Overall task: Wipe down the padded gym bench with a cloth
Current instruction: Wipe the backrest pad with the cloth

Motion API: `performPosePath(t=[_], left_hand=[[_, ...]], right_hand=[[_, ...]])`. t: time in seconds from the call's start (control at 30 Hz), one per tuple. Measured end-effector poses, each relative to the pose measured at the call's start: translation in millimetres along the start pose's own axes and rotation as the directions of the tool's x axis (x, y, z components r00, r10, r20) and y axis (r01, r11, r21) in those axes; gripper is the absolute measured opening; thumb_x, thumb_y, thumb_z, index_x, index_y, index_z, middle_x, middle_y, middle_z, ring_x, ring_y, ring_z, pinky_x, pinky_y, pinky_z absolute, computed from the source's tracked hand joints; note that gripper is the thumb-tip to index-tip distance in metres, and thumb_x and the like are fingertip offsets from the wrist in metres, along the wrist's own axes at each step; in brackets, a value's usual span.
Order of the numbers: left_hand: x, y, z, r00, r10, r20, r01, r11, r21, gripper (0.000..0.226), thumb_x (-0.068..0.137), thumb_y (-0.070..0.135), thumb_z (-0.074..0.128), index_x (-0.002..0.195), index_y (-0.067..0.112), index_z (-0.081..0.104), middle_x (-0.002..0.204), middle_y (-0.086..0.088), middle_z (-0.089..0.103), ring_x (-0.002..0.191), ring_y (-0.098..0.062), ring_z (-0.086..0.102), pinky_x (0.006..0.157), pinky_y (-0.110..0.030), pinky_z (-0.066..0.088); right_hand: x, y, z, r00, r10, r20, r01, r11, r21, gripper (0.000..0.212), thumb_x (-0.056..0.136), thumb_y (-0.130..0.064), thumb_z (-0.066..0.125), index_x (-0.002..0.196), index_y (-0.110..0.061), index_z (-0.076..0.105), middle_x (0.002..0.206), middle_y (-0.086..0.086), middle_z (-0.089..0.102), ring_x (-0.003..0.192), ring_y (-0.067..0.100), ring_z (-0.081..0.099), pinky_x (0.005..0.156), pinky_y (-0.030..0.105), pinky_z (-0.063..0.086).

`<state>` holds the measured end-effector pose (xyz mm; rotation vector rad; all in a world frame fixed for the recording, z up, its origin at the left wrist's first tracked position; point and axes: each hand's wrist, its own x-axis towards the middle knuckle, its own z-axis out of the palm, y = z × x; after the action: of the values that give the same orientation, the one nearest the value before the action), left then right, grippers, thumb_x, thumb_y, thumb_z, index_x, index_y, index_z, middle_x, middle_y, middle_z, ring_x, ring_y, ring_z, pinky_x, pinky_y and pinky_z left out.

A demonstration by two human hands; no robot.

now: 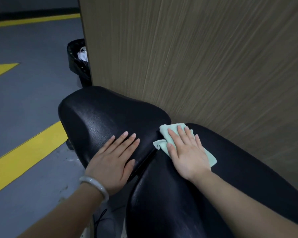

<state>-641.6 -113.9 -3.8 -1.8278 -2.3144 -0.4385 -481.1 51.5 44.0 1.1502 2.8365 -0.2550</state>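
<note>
The wiping is going on now. The left hand (113, 162) lies flat on the seat pad (100, 117), fingers straight, holding nothing. Just past it, the right hand (187, 152) presses the green cloth (163, 146) flat on the long pad (230, 169), beside the gap. Its grip is open too. Next, I think, slide the cloth along.

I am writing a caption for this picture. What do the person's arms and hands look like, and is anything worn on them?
Both forearms are bare, with no sleeves or gloves in view. The left hand has a pale, smooth bangle at its wrist. The right hand wears nothing; no rings show.
</note>
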Motion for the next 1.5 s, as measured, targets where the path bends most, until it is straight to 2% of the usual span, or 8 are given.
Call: performPosePath(t=[0.17, 0.3, 0.5, 0.67, 0.97, 1.1, 1.3, 1.5], left_hand=[[-1, 1, 0, 1.000, -0.008, 0.004, 0.008, 1.000, 0.009, 0.053, 0.095, 0.036, 0.031, 0.141, 0.012, 0.045, 0.147, -0.002, 0.042, 0.140, -0.017, 0.029, 0.114, -0.039, 0.019], [-2, 2, 0, 1.000, -0.005, 0.014, 0.004, 1.000, 0.019, 0.053, 0.095, 0.035, 0.030, 0.141, 0.012, 0.045, 0.147, -0.002, 0.042, 0.140, -0.018, 0.031, 0.112, -0.041, 0.022], [-2, 1, 1, 1.000, -0.015, 0.017, 0.015, 1.000, 0.009, 0.054, 0.094, 0.035, 0.031, 0.141, 0.013, 0.044, 0.148, -0.001, 0.041, 0.140, -0.017, 0.030, 0.113, -0.040, 0.020], [-2, 1, 0, 1.000, -0.007, 0.009, 0.007, 1.000, -0.009, 0.053, 0.094, 0.035, 0.032, 0.141, 0.013, 0.045, 0.148, -0.002, 0.041, 0.141, -0.018, 0.029, 0.114, -0.039, 0.018], [-2, 3, -8, 0.995, -0.036, 0.088, 0.039, 0.999, -0.037, 0.053, 0.094, 0.032, 0.027, 0.140, 0.014, 0.047, 0.147, 0.000, 0.044, 0.140, -0.016, 0.030, 0.113, -0.037, 0.018], [-5, 13, -19, 0.987, -0.112, 0.113, 0.141, 0.945, -0.294, 0.062, 0.093, 0.040, 0.006, 0.150, 0.022, 0.024, 0.156, 0.012, 0.016, 0.140, 0.004, -0.004, 0.115, -0.019, -0.011], [-29, 66, -36, 0.984, -0.088, 0.154, 0.170, 0.711, -0.682, 0.058, 0.091, 0.027, 0.021, 0.146, 0.017, 0.034, 0.152, 0.011, 0.024, 0.138, 0.007, 0.009, 0.112, -0.010, -0.001], [-44, 100, -11, 0.968, -0.205, 0.145, 0.244, 0.899, -0.363, 0.052, 0.092, 0.030, 0.031, 0.135, 0.010, 0.052, 0.144, -0.004, 0.047, 0.136, -0.022, 0.040, 0.109, -0.032, 0.022]], right_hand=[[-61, -11, 12, 0.998, -0.061, 0.012, 0.061, 0.998, -0.007, 0.064, 0.084, -0.058, -0.014, 0.146, -0.042, -0.012, 0.158, -0.006, -0.017, 0.141, 0.009, -0.029, 0.115, 0.030, -0.018], [-101, -17, 25, 0.998, -0.067, 0.006, 0.067, 0.998, -0.001, 0.055, 0.101, -0.051, 0.011, 0.148, -0.028, 0.029, 0.152, 0.007, 0.033, 0.143, 0.020, 0.021, 0.109, 0.040, 0.018], [-46, 1, 12, 1.000, -0.024, -0.018, 0.024, 1.000, 0.001, 0.072, 0.078, -0.069, -0.017, 0.146, -0.045, -0.011, 0.156, -0.010, -0.020, 0.140, 0.006, -0.029, 0.116, 0.031, -0.016], [-8, -6, 7, 0.991, 0.133, -0.012, -0.133, 0.991, -0.008, 0.056, 0.098, -0.050, 0.009, 0.152, -0.038, -0.002, 0.160, -0.004, -0.013, 0.145, 0.013, -0.020, 0.118, 0.037, -0.012], [-78, -60, 26, 0.999, -0.018, -0.037, 0.021, 0.996, 0.090, 0.075, 0.079, -0.058, -0.010, 0.150, -0.041, 0.009, 0.161, -0.006, -0.008, 0.142, 0.009, -0.025, 0.114, 0.032, -0.021], [-107, -64, 31, 0.984, -0.178, -0.020, 0.179, 0.979, 0.093, 0.049, 0.094, -0.052, 0.026, 0.139, -0.039, 0.040, 0.155, -0.007, 0.028, 0.146, 0.011, 0.007, 0.114, 0.034, -0.001], [-117, -49, 20, 0.979, -0.186, -0.088, 0.206, 0.869, 0.451, 0.050, 0.089, -0.043, 0.022, 0.135, -0.036, 0.042, 0.145, -0.020, 0.031, 0.139, -0.012, 0.011, 0.115, 0.014, 0.000], [-113, -29, 19, 0.999, -0.021, 0.040, 0.016, 0.991, 0.129, 0.066, 0.076, -0.055, -0.015, 0.140, -0.037, -0.016, 0.147, -0.025, -0.023, 0.129, -0.013, -0.035, 0.106, 0.016, -0.026]])
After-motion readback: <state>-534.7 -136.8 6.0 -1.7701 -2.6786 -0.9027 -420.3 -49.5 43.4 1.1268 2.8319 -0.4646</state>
